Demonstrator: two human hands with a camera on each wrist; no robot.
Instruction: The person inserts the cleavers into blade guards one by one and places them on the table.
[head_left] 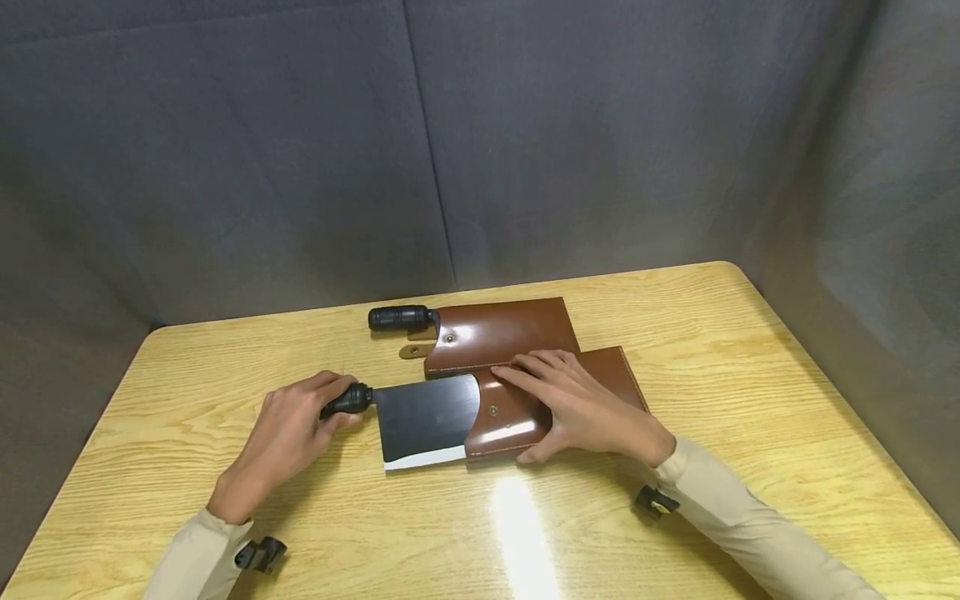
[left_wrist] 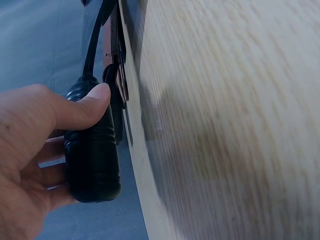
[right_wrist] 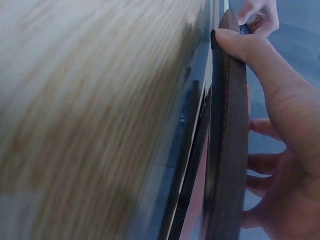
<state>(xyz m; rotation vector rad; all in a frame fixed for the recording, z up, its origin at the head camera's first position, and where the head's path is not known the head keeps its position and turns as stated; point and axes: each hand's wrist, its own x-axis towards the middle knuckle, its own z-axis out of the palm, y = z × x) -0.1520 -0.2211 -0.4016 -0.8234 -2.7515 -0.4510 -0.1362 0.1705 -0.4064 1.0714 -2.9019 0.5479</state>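
Observation:
My left hand (head_left: 300, 421) grips the black ridged handle (left_wrist: 92, 165) of a cleaver, with the thumb along its side in the left wrist view. The cleaver's dark blade (head_left: 427, 421), with a bright cutting edge towards me, sits partly inside a brown leather sheath (head_left: 502, 417); the rest of the blade is hidden. My right hand (head_left: 573, 404) holds this sheath across its width, fingers over the far side and thumb at the near stitched edge (right_wrist: 227, 100). The snap stud on the sheath shows left of my fingers.
Just behind lies a second brown sheath (head_left: 510, 329) with a black-handled knife (head_left: 397, 317) in it, its snap strap (head_left: 415, 351) sticking out to the left, unfastened. Both rest on a light wooden table (head_left: 225, 367). Grey cloth (head_left: 300, 167) stands around the back and sides.

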